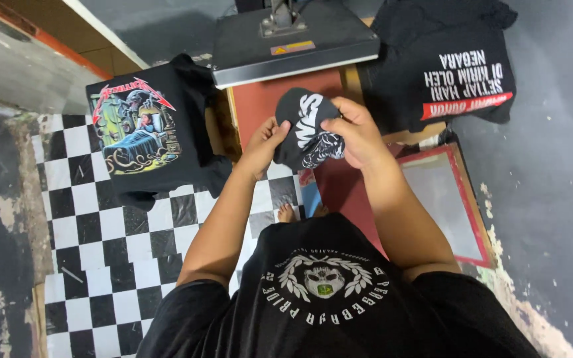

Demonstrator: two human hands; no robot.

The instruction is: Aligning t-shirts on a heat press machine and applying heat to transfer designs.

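Observation:
Both my hands hold a small bunched-up black cloth [308, 129] with white print, in front of my chest. My left hand [263, 147] grips its left edge. My right hand [356, 132] clasps its right side from above. Just beyond the cloth lies the reddish lower plate [266, 99] of a heat press, with the grey upper plate [293, 43] swung above it.
A black T-shirt with a colourful picture [142, 129] lies folded at the left. A stack of black shirts with white and red print [452, 66] sits at the right. A red-framed grey board [442, 199] lies beside my right arm. Below is a black-and-white checkered floor [101, 245].

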